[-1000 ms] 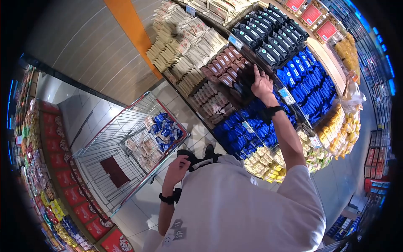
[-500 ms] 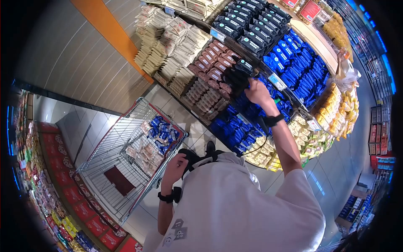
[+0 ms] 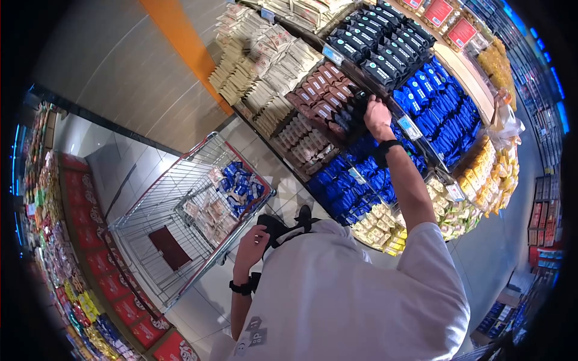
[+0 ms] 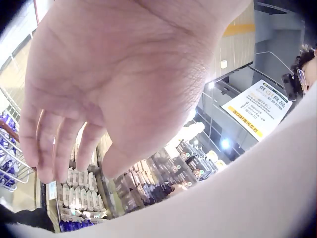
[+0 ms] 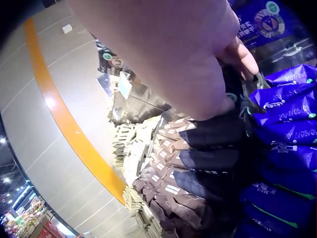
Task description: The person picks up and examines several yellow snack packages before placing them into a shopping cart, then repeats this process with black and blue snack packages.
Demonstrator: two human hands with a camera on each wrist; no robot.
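Observation:
My right hand point(image 3: 377, 117) reaches into the dark row of black packets between the brown and blue stacks. In the right wrist view its thumb and fingers point(image 5: 242, 59) pinch a black snack packet point(image 5: 233, 82), whose crimped end shows beside the blue packets point(image 5: 290, 116). Brown packets point(image 5: 168, 171) and more black packets point(image 5: 210, 158) lie just below the hand. My left hand point(image 3: 251, 246) hangs in front of the body, near the cart, its fingers loosely bent. The left wrist view shows the palm point(image 4: 114, 74) with nothing in it.
A metal shopping cart point(image 3: 165, 210) stands at the left, with blue packets point(image 3: 241, 186) and pale packets point(image 3: 211, 216) inside. Beige packets point(image 3: 283, 54) fill the bins beyond the brown ones. Price tags point(image 3: 410, 127) line the dividers. Red cartons point(image 3: 114, 289) edge the far-left display.
The right hand, first with its index finger extended over the black row, drew back with fingers curled, then moved forward into the row again. The left hand stays by the body; the view swings slightly.

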